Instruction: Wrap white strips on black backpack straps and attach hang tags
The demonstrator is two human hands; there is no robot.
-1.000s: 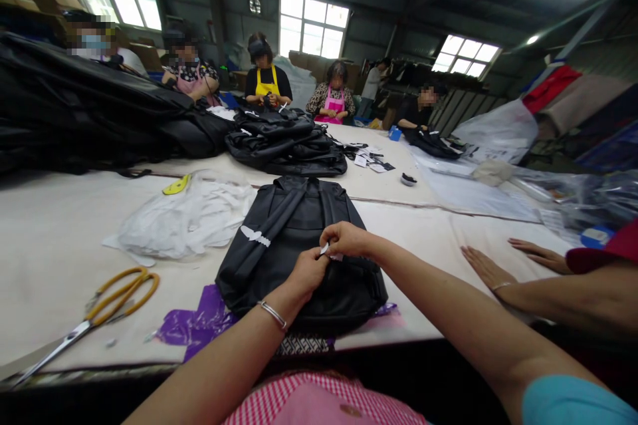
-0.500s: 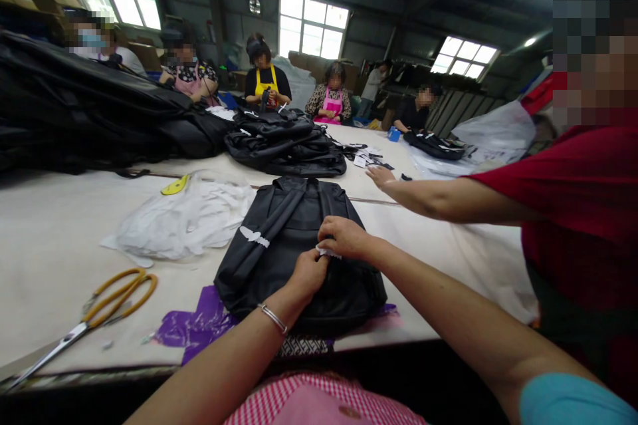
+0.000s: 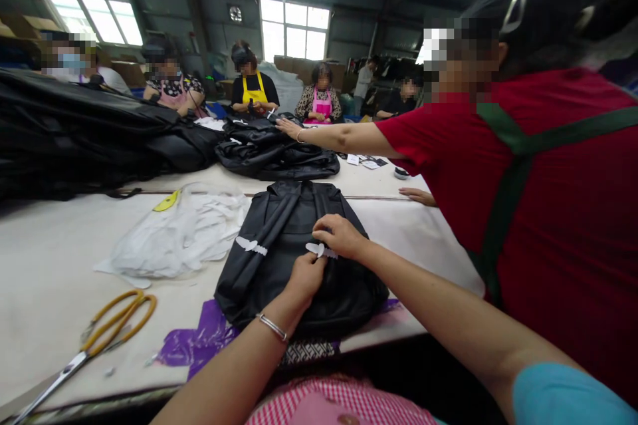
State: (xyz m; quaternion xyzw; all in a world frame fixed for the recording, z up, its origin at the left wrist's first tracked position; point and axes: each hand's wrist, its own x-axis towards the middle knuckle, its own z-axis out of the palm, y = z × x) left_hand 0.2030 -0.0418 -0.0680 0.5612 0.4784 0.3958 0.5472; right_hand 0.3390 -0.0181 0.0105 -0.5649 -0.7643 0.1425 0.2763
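A black backpack (image 3: 294,239) lies back side up on the white table (image 3: 44,279) in front of me, straps pointing away. My left hand (image 3: 305,275) rests closed on the bag's lower part, fingers pinching near a small white paper strip (image 3: 319,250). My right hand (image 3: 339,235) is closed on that same strip, just above the left hand. A second white strip (image 3: 252,245) is wrapped on the left strap.
Yellow-handled scissors (image 3: 100,335) lie at the near left edge, a purple plastic sheet (image 3: 194,335) under the bag. A white plastic bag (image 3: 184,229) sits left of the backpack. A person in red (image 3: 548,212) leans across at right, reaching to a pile of black bags (image 3: 274,149). Seated workers sit beyond.
The person in red has leaned further in, arm now reaching to the pile of bags. My hands have stayed on the white strip, shifting slightly; the view moved a little.
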